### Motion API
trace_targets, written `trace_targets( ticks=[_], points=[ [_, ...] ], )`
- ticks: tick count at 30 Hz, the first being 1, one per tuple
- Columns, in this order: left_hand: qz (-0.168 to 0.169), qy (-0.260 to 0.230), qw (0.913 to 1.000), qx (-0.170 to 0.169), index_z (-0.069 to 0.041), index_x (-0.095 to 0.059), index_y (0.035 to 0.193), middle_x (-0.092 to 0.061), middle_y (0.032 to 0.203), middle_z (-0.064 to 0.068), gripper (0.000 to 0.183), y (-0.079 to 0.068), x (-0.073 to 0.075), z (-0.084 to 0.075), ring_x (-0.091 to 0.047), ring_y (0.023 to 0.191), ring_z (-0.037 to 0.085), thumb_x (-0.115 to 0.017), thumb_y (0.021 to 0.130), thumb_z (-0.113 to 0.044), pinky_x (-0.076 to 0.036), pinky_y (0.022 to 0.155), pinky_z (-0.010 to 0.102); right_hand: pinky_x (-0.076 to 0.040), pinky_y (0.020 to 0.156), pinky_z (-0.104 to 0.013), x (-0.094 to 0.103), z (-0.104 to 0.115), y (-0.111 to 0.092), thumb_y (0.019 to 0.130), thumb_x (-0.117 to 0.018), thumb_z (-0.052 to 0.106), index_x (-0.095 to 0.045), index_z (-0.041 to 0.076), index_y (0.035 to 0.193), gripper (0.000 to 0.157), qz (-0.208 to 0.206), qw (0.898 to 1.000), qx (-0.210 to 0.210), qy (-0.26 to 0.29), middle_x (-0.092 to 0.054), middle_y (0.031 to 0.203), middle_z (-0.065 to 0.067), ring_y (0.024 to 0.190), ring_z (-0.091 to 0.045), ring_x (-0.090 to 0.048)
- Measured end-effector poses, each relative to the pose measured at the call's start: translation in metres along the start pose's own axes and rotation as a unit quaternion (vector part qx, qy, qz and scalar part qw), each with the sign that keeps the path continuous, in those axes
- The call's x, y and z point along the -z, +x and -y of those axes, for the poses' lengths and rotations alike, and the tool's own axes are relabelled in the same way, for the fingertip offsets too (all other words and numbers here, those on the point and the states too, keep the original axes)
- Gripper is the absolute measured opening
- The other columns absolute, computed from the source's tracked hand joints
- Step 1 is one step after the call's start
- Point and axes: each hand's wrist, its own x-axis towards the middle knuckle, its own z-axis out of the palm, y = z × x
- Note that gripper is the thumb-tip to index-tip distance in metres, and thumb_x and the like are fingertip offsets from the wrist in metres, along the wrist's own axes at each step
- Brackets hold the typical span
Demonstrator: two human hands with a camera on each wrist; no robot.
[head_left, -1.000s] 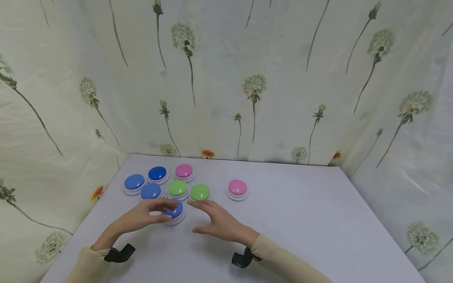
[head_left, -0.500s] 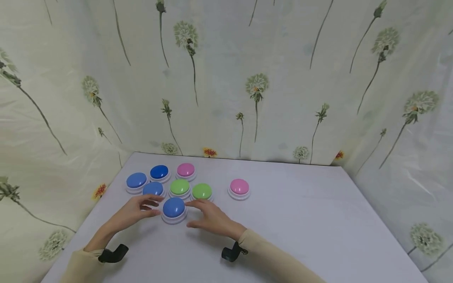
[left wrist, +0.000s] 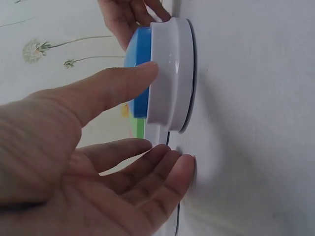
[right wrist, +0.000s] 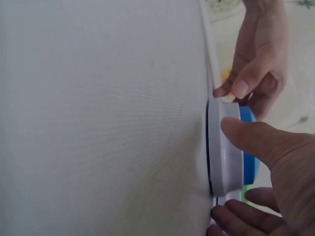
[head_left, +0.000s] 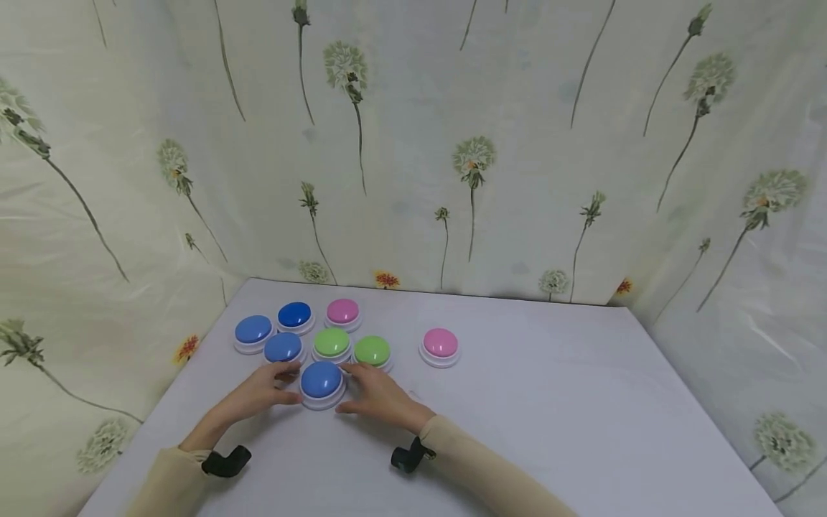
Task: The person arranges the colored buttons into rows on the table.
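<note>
A push button with a blue dome on a white round base (head_left: 322,384) sits on the white table, nearest to me among the buttons. My left hand (head_left: 255,395) is at its left side, fingers loosely bent and apart, thumb toward the base. At its right side is my right hand (head_left: 381,398), with index finger and thumb spread around the near right edge. In the left wrist view the left thumb (left wrist: 113,86) overlaps the button's side. The right thumb (right wrist: 248,135) lies over the white base in the right wrist view; whether either presses it I cannot tell.
Behind stand two green buttons (head_left: 332,342), several blue ones (head_left: 283,347) and a pink one (head_left: 342,311). Another pink button (head_left: 441,343) stands apart to the right. A dandelion-patterned curtain (head_left: 413,143) encloses the table's (head_left: 549,402) back and sides.
Both hands first drew left, uncovering the near blue button, then closed in on it from its two sides. The buttons keep their places relative to each other; the view shifted slightly.
</note>
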Motion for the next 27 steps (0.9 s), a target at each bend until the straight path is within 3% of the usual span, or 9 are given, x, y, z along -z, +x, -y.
trace_targets(
  ticks=[10, 27],
  points=[
    [0.017, 0.032, 0.9992, -0.019, 0.004, -0.051, 0.134, -0.057, 0.133, 0.024, 0.068, 0.012, -0.008, 0.007, -0.052, 0.123, 0.041, -0.079, 0.078, -0.022, -0.043, 0.101, 0.058, -0.045, 0.101, -0.028, -0.007, 0.003, 0.014, 0.077, -0.081, 0.033, -0.056, 0.010, 0.133, 0.065, -0.007, 1.000, 0.016, 0.014, -0.062, 0.126, -0.004, 0.117, -0.015, -0.057],
    [0.000, 0.009, 0.9999, -0.009, 0.001, -0.051, 0.129, -0.059, 0.124, 0.015, 0.072, 0.014, -0.012, 0.008, -0.053, 0.114, 0.030, -0.086, 0.070, -0.022, -0.044, 0.100, 0.051, -0.046, 0.100, -0.027, -0.012, 0.004, 0.015, 0.077, -0.081, 0.035, -0.058, 0.010, 0.131, 0.064, -0.029, 0.999, -0.006, 0.021, -0.064, 0.123, -0.003, 0.114, -0.013, -0.057]
  ],
)
